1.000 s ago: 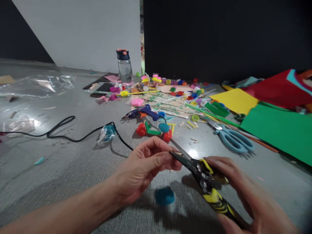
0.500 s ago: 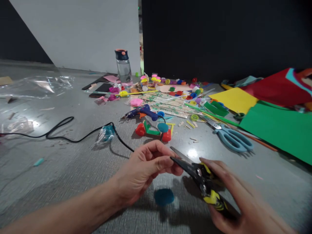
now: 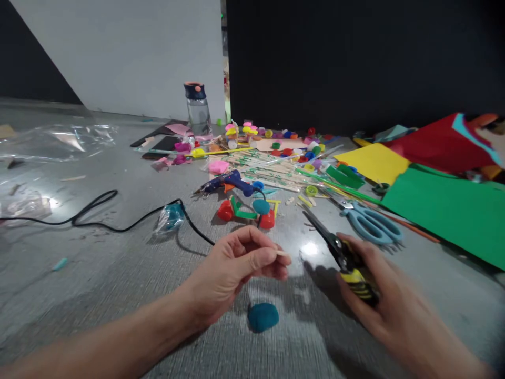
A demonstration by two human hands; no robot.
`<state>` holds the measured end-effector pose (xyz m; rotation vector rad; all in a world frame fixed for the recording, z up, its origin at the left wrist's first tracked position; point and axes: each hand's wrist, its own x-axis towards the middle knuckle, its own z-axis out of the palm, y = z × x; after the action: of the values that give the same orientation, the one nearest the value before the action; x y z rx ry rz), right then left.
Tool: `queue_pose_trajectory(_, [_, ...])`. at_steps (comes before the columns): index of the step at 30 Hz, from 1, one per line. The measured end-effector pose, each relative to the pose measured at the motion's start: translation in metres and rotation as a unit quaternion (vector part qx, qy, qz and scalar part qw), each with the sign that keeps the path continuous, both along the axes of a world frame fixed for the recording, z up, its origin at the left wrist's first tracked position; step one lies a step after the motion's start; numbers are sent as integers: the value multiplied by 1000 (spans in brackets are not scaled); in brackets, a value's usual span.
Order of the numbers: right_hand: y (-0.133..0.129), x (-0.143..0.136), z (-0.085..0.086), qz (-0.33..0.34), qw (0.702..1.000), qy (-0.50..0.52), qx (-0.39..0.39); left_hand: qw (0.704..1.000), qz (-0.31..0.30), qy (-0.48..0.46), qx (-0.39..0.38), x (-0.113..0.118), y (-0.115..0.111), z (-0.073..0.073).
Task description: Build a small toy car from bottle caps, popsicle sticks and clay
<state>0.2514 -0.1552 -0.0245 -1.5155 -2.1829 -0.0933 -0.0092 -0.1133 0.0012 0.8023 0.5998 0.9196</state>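
Note:
Between thumb and fingers, my left hand pinches a small pale wooden stick, whose short end pokes out to the right. My right hand is wrapped round the yellow and black handles of a cutter. Its dark blades point up and left, apart from the stick, and look nearly closed. Below my left hand a flattened blue lump lies on the grey table. Beyond the hand stands a small build with red pieces, a green strip and a blue disc.
A blue glue gun lies behind the build, its black cord running left. Light-blue scissors and green sheets are at the right. Farther back are wooden sticks, coloured caps and a water bottle.
The cutter has moved right, away from my left hand, and its blades have closed up. The stick's end now shows at my left fingertips.

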Motion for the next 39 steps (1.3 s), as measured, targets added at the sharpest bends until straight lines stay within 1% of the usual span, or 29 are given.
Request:
queue_pose_trajectory(3, [11, 13, -7, -45, 999, -23, -11, 999, -8, 17, 30, -1, -1, 1])
queue_pose_trajectory(8, [20, 33, -16, -114, 988, -100, -33, 992, 6, 77, 99, -3, -1, 5])
queue_pose_trajectory(12, [23, 41, -18, -139, 979, -142, -41, 984, 11, 125, 124, -4, 1, 9])
queue_pose_trajectory(14, [24, 42, -17, -137, 978, -155, -35, 983, 13, 134, 128, -5, 2, 8])
queue_pose_trajectory(16, [24, 39, -13, -114, 984, -133, -10, 982, 10, 138, 132, -5, 4, 6])
queue_pose_trajectory(19, [16, 21, 4, -36, 999, -15, 25, 980, -2, 147, 134, -5, 4, 3])
queue_pose_trajectory(20, [12, 11, 12, 3, 999, 35, 8, 980, -9, 150, 130, -5, 3, 3])
queue_pose_trajectory(21, [8, -1, 20, 53, 995, 74, -30, 980, -15, 151, 126, -5, 2, 3])
queue_pose_trajectory(23, [2, -27, 35, 126, 975, 136, -119, 982, -29, 151, 112, -5, 0, 5])
queue_pose_trajectory(25, [1, -52, 44, 167, 953, 182, -176, 985, -44, 137, 95, -6, -2, 6])
queue_pose_trajectory(28, [6, -78, 49, 178, 935, 226, -207, 993, -45, 75, 77, -8, -1, 6])
queue_pose_trajectory(31, [19, -88, 51, 178, 926, 254, -214, 997, -5, 15, 76, -9, 3, 5])
queue_pose_trajectory(33, [32, -88, 56, 199, 913, 263, -239, 997, 30, -3, 77, -10, 5, 5])
queue_pose_trajectory(36, [68, -84, 68, 229, 884, 291, -285, 993, 81, -14, 86, -12, 5, 9])
queue_pose_trajectory(38, [104, -85, 75, 180, 890, 335, -253, 990, 92, -18, 101, -13, 3, 12])
queue_pose_trajectory(39, [123, -88, 76, 144, 894, 342, -252, 990, 84, -20, 108, -13, 1, 13])
